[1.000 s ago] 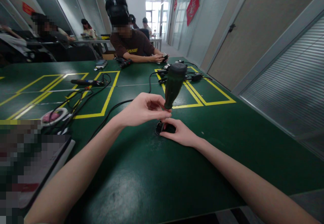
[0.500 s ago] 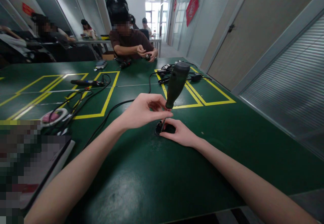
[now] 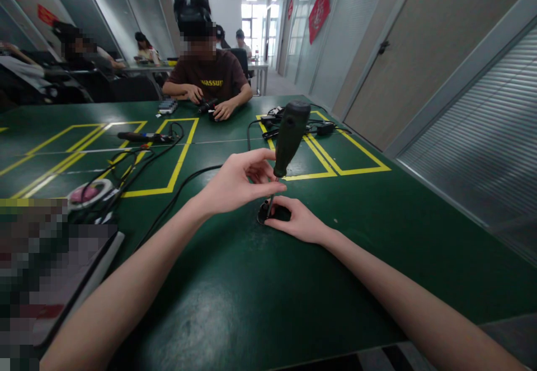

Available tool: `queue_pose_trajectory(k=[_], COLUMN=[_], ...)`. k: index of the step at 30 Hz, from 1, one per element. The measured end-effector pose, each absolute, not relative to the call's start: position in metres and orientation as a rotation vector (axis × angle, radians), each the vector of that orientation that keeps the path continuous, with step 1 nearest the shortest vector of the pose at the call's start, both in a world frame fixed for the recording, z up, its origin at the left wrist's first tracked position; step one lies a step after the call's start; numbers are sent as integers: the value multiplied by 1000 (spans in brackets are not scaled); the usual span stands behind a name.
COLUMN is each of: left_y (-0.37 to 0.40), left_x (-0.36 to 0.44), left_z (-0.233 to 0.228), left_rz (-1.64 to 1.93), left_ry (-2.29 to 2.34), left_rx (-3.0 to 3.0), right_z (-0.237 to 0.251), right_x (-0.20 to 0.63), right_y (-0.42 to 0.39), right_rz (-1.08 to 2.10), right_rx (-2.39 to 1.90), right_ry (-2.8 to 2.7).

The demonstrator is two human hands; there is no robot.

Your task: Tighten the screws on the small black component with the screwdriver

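Observation:
A screwdriver [image 3: 292, 136] with a thick dark green handle stands nearly upright, its top tilted to the right. My left hand [image 3: 239, 183] is closed on it, thumb and fingers around the thin shaft just under the handle. The shaft runs down to a small black part [image 3: 263, 213] with a short metal post, lying on the green table [image 3: 235, 281]. My right hand [image 3: 300, 220] pinches this part from the right side and rests on the table. The exact spot where the tip meets the part is too small to make out.
A dark pen-like tool [image 3: 142, 137] with a cable and a white ring [image 3: 90, 195] lie to the left. Black cables and adapters [image 3: 289, 125] sit behind my hands. Across the table a co-worker [image 3: 207, 77] handles a black tool. A blurred tray [image 3: 79, 281] is at near left.
The screwdriver handle has swung slightly left and is more upright. My hands have barely moved. The co-worker's hands have come down to the tabletop.

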State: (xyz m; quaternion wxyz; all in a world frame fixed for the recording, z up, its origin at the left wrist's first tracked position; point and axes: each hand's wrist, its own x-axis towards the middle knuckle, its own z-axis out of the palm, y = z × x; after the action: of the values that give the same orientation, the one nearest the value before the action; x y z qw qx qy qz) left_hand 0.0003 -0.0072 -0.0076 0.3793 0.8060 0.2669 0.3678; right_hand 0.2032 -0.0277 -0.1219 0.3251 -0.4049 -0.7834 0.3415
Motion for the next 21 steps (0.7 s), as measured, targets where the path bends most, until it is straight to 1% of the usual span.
queue_pose_trajectory(k=[6, 15, 21], left_y=[-6, -4, -7], left_x=[0, 0, 0], left_z=[-10, -14, -11], left_rz=[990, 1061, 935], left_ry=[748, 715, 659], left_rx=[2162, 2208, 1990], right_z=[-121, -124, -123], right_x=[202, 203, 203], right_y=[-28, -27, -27], right_rz=[886, 876, 883], right_rx=[-1056, -1054, -1047], right_ry=[-2061, -2059, -2057])
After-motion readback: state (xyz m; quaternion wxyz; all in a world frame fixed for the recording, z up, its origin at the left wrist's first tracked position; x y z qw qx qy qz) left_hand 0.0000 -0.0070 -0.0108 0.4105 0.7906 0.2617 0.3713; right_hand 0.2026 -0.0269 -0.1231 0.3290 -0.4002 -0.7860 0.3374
